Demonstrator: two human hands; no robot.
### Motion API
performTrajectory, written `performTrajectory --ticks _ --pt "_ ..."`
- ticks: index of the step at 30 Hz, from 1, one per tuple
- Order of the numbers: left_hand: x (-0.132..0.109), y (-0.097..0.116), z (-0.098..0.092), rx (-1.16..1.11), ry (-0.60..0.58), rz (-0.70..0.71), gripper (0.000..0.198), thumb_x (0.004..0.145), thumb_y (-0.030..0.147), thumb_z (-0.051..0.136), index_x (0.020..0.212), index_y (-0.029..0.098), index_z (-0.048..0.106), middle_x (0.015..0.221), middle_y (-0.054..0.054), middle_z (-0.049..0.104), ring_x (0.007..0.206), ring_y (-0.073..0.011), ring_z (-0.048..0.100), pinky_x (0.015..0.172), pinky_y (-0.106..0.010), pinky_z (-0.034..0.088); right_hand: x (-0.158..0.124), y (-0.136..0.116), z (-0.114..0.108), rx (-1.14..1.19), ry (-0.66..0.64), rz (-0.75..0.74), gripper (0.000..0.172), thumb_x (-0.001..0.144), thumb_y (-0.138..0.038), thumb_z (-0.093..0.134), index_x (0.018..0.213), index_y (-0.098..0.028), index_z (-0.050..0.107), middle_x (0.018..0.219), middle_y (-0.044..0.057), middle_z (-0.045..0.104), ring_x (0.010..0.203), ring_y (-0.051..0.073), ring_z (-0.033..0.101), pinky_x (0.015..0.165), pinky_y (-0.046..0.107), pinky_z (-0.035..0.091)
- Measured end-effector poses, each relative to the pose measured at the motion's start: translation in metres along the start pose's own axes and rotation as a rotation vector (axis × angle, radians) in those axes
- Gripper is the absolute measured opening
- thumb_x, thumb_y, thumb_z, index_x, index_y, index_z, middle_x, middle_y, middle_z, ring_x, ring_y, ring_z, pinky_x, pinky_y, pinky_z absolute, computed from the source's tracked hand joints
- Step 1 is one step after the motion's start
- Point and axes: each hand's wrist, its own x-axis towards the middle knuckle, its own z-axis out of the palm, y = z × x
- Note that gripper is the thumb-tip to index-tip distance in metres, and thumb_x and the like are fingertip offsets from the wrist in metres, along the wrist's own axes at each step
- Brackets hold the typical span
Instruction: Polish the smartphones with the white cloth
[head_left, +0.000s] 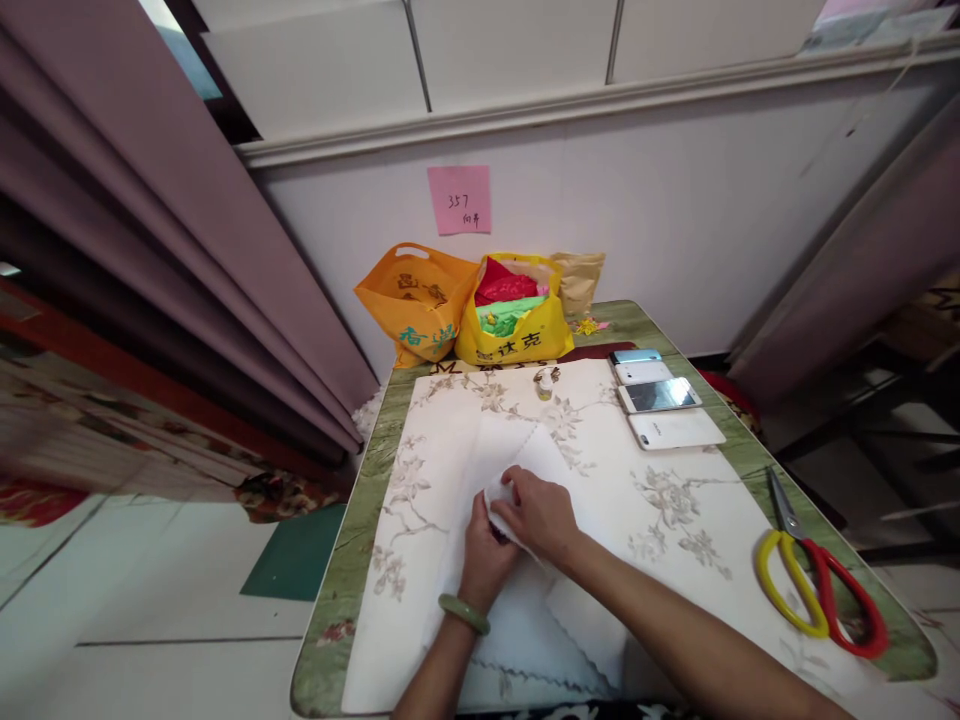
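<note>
A thin white cloth [525, 620] with a wavy dark-edged border lies in folds near the front of the table. My left hand [484, 555], with a green bangle at the wrist, is closed around a gathered part of it. Fingers bent, my right hand [541, 512] pinches the bunched cloth from the other side, touching my left hand. A small dark spot shows between the two hands, too hidden to name. Beyond them a small bottle-like item [546, 384] stands on the floral white sheet [397, 520].
Scissors [795, 545] with yellow and red handles lie at the right edge. Several phones [660, 397] rest at the back right. An orange bag [416, 300], a yellow bag [517, 338] of coloured fabric and a brown paper packet [579, 280] stand along the wall.
</note>
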Motion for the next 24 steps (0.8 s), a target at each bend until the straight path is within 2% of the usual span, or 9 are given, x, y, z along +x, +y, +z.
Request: performTrajectory --ticks 4,10,13,16,19,22,24 --pt "-0.001 0.001 0.0 0.157 0.028 0.018 0.055 0.067 0.02 0.068 0.118 0.017 0.048 0.1 -0.006 0.069 0.088 -0.0216 0.066 0.079 -0.033 0.053 -0.012 0.005 0.002 0.018 -0.01 -0.053 0.04 0.076 -0.035 0.062 0.114 -0.027 0.052 0.092 0.0 0.065 0.078 0.018 0.061 0.063 0.027 0.032" --pt "-0.001 0.002 0.004 0.101 -0.019 0.024 0.053 0.069 0.026 0.071 0.115 0.019 0.046 0.101 -0.006 0.068 0.085 -0.02 0.067 0.074 -0.031 0.054 -0.007 0.008 0.013 0.035 0.079 -0.06 0.021 0.087 -0.039 0.053 0.102 -0.026 0.058 0.089 0.0 0.068 0.073 0.016 0.061 0.062 0.026 0.033" --pt "-0.002 0.002 0.006 0.035 -0.033 0.014 0.055 0.069 0.026 0.072 0.115 0.019 0.043 0.104 -0.008 0.067 0.088 -0.0193 0.067 0.076 -0.032 0.055 0.008 0.028 0.011 0.023 0.127 0.027 0.022 0.092 -0.043 0.046 0.095 -0.027 0.061 0.089 -0.001 0.069 0.072 0.015 0.062 0.062 0.026 0.032" --pt "-0.002 0.0 0.009 0.06 0.011 0.021 0.055 0.07 0.027 0.073 0.115 0.019 0.043 0.102 -0.008 0.067 0.086 -0.0187 0.067 0.073 -0.031 0.055 0.026 0.063 -0.003 -0.084 0.181 0.199 0.023 0.094 -0.043 0.046 0.101 -0.027 0.061 0.097 0.002 0.069 0.074 0.017 0.062 0.06 0.027 0.031" --pt "-0.002 -0.002 0.01 0.098 0.029 0.042 0.054 0.07 0.027 0.072 0.115 0.019 0.042 0.101 -0.008 0.066 0.085 -0.0185 0.067 0.07 -0.03 0.055 0.032 0.086 -0.015 -0.157 0.193 0.327 0.024 0.093 -0.043 0.047 0.103 -0.025 0.059 0.093 0.003 0.069 0.073 0.019 0.063 0.059 0.027 0.03" --pt "-0.002 -0.002 0.01 0.123 0.025 0.048 0.054 0.072 0.027 0.071 0.116 0.019 0.042 0.101 -0.008 0.066 0.085 -0.0183 0.067 0.071 -0.03 0.055 0.02 0.076 -0.011 -0.131 0.202 0.255 0.024 0.095 -0.042 0.044 0.1 -0.024 0.058 0.087 0.003 0.069 0.071 0.018 0.062 0.06 0.027 0.032" --pt "-0.001 -0.001 0.009 0.126 0.004 0.043 0.054 0.072 0.026 0.071 0.116 0.019 0.041 0.101 -0.007 0.066 0.084 -0.018 0.067 0.072 -0.031 0.056 0.007 0.059 -0.001 -0.045 0.165 0.072 0.026 0.097 -0.043 0.04 0.098 -0.024 0.058 0.084 0.001 0.068 0.072 0.016 0.062 0.062 0.026 0.034"
